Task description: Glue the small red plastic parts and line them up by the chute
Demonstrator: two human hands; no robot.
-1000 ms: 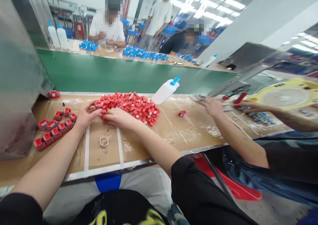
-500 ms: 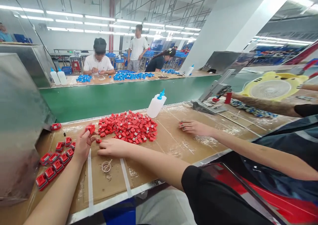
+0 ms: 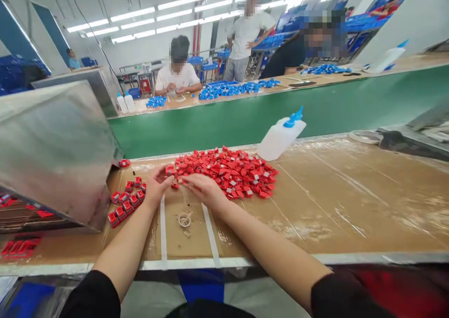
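Working at the near-left edge of the heap of red pieces (image 3: 228,170), both forearms stretched forward over the cardboard-covered table (image 3: 315,201). Pinching with the left hand (image 3: 156,189), between thumb and fingertips, seemingly a single red piece (image 3: 170,170) right at the heap's edge, though hard to call for sure at this size. Resting the right hand (image 3: 203,189) palm down just beside it, fingers stretched leftward and slightly curled, tips close to a loose red bit (image 3: 174,185) on the board; cannot tell whether clamped on something or slack. Checking the score: only a small share done, judging by the short rows of red pieces (image 3: 126,203) laid side by side left of the left wrist, just by the mouth of the metal hood (image 3: 56,149). Leaving plenty to go, by the look of that large heap, spread wide towards the white squeeze bottle (image 3: 280,138) lying tilted at its far side. Noting a stray red piece (image 3: 124,163) by the hood's corner, apart from the rows, and a small ring (image 3: 184,220) between two white tape strips (image 3: 162,229) under the wrists. Catching other people at the far bench beyond the green belt (image 3: 245,117), busy with blue parts (image 3: 231,89).
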